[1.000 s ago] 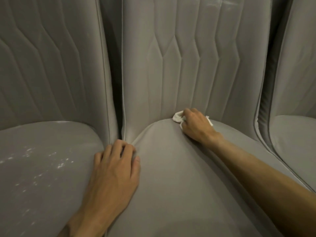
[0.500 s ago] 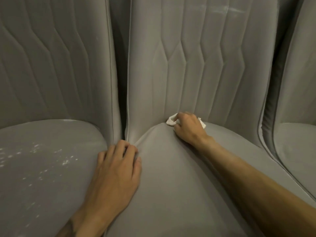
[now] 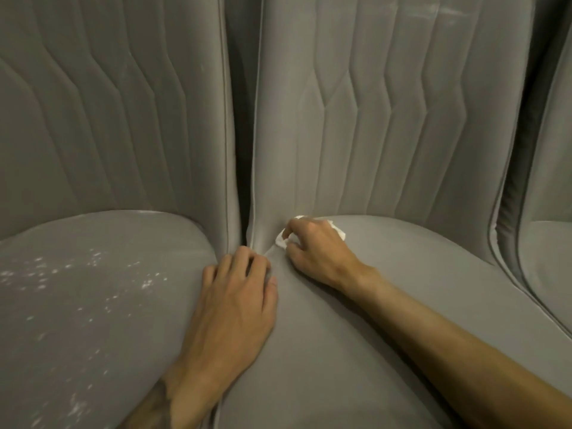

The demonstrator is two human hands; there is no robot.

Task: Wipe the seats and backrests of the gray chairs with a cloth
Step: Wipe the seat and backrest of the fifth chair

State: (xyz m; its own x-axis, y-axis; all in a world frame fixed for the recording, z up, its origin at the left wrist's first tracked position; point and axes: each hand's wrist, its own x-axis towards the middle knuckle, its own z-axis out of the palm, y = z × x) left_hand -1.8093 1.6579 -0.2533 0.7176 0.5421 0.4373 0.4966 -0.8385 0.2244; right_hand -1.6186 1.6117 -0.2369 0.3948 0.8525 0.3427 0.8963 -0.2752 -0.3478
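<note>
Three gray chairs stand side by side. My right hand (image 3: 315,252) grips a small white cloth (image 3: 281,240) at the back left corner of the middle chair's seat (image 3: 387,335), where the seat meets the quilted backrest (image 3: 371,119). Most of the cloth is hidden under my fingers. My left hand (image 3: 238,301) rests palm down on the left edge of the same seat, fingertips near the crease, close to my right hand.
The left chair's seat (image 3: 93,305) carries several whitish specks and its backrest (image 3: 108,103) rises behind it. A dark narrow gap (image 3: 241,119) separates the left and middle backrests. Part of a third chair (image 3: 551,258) shows at the right edge.
My right hand has slid the cloth leftward along the crease, from the seat's middle to its left corner. My left hand has stayed in place.
</note>
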